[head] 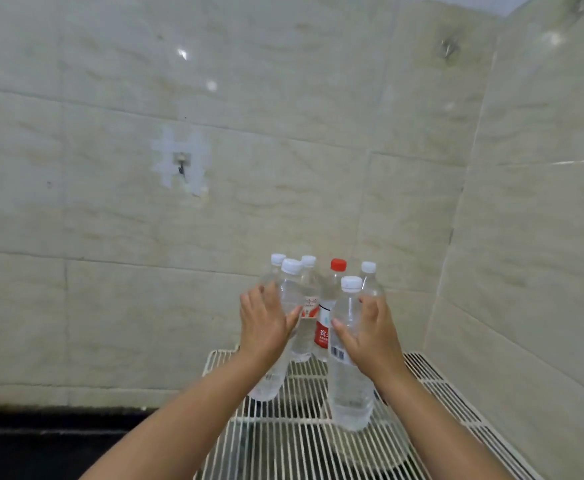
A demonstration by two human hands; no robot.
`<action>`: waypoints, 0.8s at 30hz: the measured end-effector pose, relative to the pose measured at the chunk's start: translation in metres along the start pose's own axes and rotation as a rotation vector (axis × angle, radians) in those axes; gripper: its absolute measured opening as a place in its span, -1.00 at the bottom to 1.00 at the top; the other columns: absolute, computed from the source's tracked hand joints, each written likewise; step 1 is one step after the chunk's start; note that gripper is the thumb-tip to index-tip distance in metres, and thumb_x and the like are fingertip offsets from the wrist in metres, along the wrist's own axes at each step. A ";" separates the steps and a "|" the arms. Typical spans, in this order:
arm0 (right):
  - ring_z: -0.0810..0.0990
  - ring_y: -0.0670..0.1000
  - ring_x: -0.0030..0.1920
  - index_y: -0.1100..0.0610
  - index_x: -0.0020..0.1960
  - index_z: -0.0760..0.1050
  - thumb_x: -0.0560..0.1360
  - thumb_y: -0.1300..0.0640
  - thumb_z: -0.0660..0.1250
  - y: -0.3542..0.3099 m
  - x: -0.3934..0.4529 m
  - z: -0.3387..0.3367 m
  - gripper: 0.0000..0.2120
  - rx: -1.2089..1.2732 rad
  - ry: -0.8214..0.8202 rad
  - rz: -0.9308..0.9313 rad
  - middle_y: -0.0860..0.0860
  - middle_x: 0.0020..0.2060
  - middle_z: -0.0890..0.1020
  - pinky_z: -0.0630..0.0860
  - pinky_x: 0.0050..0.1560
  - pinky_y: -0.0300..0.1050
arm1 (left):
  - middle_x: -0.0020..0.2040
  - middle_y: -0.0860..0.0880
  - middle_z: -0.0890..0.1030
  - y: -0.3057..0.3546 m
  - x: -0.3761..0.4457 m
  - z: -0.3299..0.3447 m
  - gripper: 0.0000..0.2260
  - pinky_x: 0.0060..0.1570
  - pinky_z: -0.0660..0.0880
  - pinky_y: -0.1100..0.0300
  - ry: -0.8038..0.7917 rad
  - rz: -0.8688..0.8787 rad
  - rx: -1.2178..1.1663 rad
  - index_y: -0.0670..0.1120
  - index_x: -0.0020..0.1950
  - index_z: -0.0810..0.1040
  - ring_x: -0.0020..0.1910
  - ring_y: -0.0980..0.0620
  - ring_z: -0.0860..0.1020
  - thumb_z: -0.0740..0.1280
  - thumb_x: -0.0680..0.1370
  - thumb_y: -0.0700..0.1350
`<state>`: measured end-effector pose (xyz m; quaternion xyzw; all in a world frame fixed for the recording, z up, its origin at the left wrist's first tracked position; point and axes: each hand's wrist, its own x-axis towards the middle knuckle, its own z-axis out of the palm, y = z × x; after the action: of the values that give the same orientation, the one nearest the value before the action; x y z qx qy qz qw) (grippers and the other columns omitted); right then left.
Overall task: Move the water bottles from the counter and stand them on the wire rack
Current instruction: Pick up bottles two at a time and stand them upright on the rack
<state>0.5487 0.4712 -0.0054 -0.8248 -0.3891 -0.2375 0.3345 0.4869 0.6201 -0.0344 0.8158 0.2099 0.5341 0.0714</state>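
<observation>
Each hand grasped a bottle, left grip (266, 323) on one (276, 341) at 11 o'clock, right grip (370, 336) on another (349, 368) at 1; both wanted lowering squarely onto the rack (304, 445) wires before release.

Tiled wall (283, 188) w/ small hook (181, 164) (taped patch around).

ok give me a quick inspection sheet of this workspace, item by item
surface: white wire rack in a tiled corner, dark counter to its left
job's things: six water bottles upright on the rack, five with white caps, one red-capped bottle at the back
clutter: nothing seen
hands: left hand grips the front left bottle; right hand grips the front right bottle
cables: nothing seen
surroundings: beige tiled walls, small wall hook on a pale patch
</observation>
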 end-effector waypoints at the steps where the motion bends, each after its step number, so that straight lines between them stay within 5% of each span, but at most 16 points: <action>1: 0.45 0.25 0.10 0.36 0.19 0.33 0.42 0.08 0.40 0.006 0.006 0.004 -0.50 0.010 -0.004 0.008 0.29 0.10 0.44 0.46 0.10 0.10 | -0.23 -0.26 0.53 0.000 0.004 0.006 -0.53 -0.36 0.52 0.04 -0.020 -0.033 0.017 -0.22 0.12 0.34 -0.31 -0.22 0.53 0.35 0.39 0.06; 5: 0.39 0.18 0.17 0.33 0.25 0.28 0.45 0.07 0.36 0.022 0.024 0.016 -0.48 0.101 -0.053 0.034 0.25 0.18 0.40 0.36 0.14 -0.07 | 0.06 -0.25 0.45 0.003 0.018 0.018 -0.52 -0.03 0.34 0.12 -0.120 -0.183 0.018 -0.19 0.33 0.28 0.00 -0.15 0.40 0.26 0.52 0.06; 9: 0.38 0.16 0.18 0.29 0.30 0.24 0.47 0.03 0.33 0.029 0.031 0.025 -0.46 0.120 -0.068 0.016 0.24 0.19 0.38 0.38 0.14 -0.07 | -0.09 -0.32 0.52 -0.001 0.017 0.033 -0.41 -0.17 0.49 -0.05 -0.119 -0.245 0.012 -0.14 0.21 0.26 -0.12 -0.27 0.50 0.51 0.34 -0.04; 14: 0.34 0.15 0.25 0.27 0.35 0.13 0.51 -0.02 0.24 0.020 0.031 0.022 -0.43 0.009 -0.182 0.023 0.21 0.26 0.31 0.37 0.18 -0.06 | 0.19 -0.25 0.38 -0.007 0.012 0.027 -0.41 0.13 0.35 0.06 -0.240 -0.415 0.061 -0.21 0.38 0.22 0.17 -0.18 0.34 0.30 0.50 0.09; 24: 0.30 0.19 0.32 0.26 0.35 0.18 0.45 0.09 0.35 -0.001 0.052 0.052 -0.42 0.206 -0.027 0.163 0.23 0.33 0.31 0.32 0.30 0.01 | 0.26 -0.17 0.36 -0.008 0.016 0.001 -0.38 0.24 0.34 0.08 -0.413 -0.408 -0.008 -0.14 0.31 0.23 0.27 -0.13 0.32 0.38 0.43 0.14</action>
<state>0.5853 0.5343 -0.0057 -0.8181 -0.3475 -0.1572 0.4304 0.4910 0.6345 -0.0236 0.8479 0.3486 0.3321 0.2221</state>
